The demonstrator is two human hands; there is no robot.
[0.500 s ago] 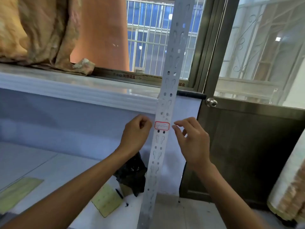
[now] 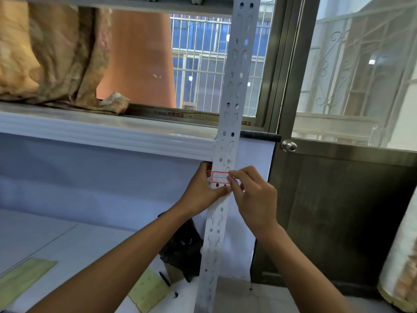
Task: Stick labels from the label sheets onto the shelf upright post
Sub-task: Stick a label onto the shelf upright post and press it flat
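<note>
Grips post (image 2: 228, 109) from the left with left hand (image 2: 202, 192), fingers curled round its edge and thumb laid across the front just below label (image 2: 219, 177), likely to keep the leaning strip from swaying. Pinches label's right end with right hand (image 2: 256, 201), fingertips (image 2: 231, 175) bunched together at post's right edge, probably to smooth that end flat. Shows label on post's front face, just under sill (image 2: 112, 134), red border roughly level. Leaves sheets (image 2: 149, 290) on floor by post's foot, handy for more.
</note>
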